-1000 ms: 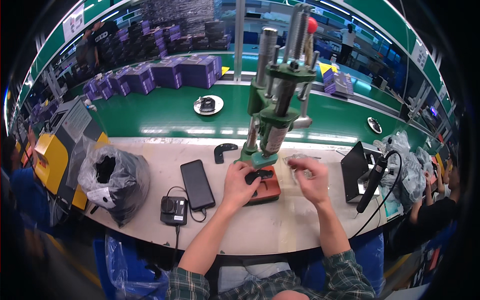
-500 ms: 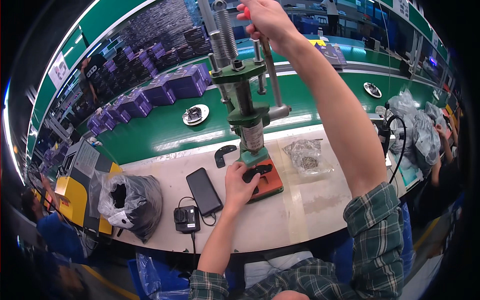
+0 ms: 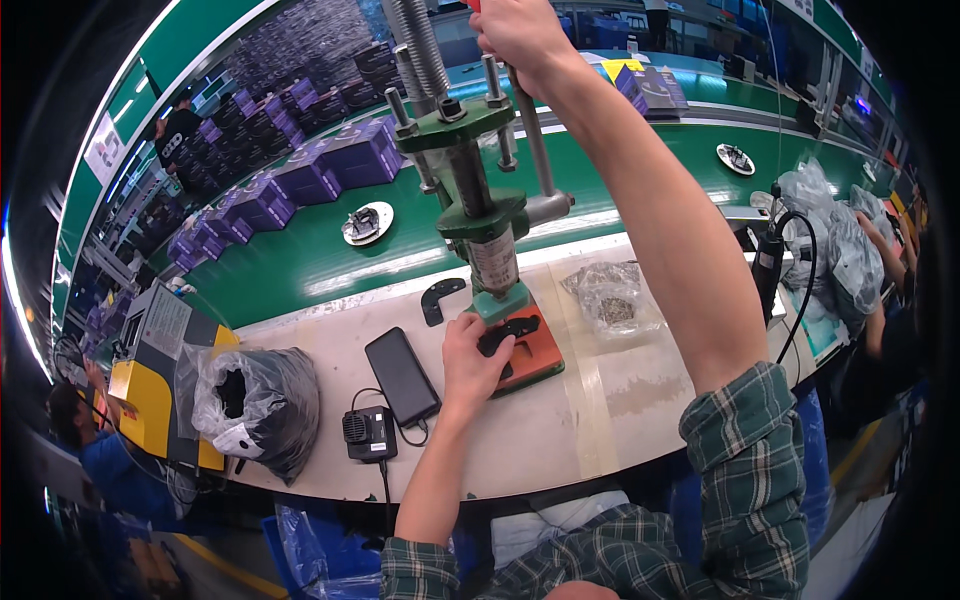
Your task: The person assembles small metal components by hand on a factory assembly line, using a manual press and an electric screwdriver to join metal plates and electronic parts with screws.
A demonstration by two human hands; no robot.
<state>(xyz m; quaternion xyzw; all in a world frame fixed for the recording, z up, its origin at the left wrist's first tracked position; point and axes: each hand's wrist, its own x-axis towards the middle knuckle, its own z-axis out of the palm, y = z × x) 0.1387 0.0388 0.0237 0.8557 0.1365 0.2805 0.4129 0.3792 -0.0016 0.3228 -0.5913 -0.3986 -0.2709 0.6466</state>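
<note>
A green hand press (image 3: 468,190) stands on the bench in front of me. My right hand (image 3: 525,40) is raised at the top, its fingers closed around the press lever (image 3: 533,130), whose red end shows at the picture's upper edge. Down at the orange base plate (image 3: 545,352), my left hand (image 3: 474,365) pinches a black curved plastic part (image 3: 518,330) lying on it, right beside the pale green press block (image 3: 500,303). My fingers partly cover this part. Another black curved part (image 3: 434,305) lies on the bench left of the press.
Left of my forearm lie a black phone-like slab (image 3: 403,376) and a small black device (image 3: 369,433). Further left stands an open bag of black parts (image 3: 265,405). A clear bag (image 3: 615,305) lies right of the press; a corded black tool (image 3: 767,265) hangs nearby. Behind runs a green conveyor (image 3: 290,262).
The view has shifted slightly, so the press appears further left and higher. Both hands keep their holds, the right on the lever and the left on the black part.
</note>
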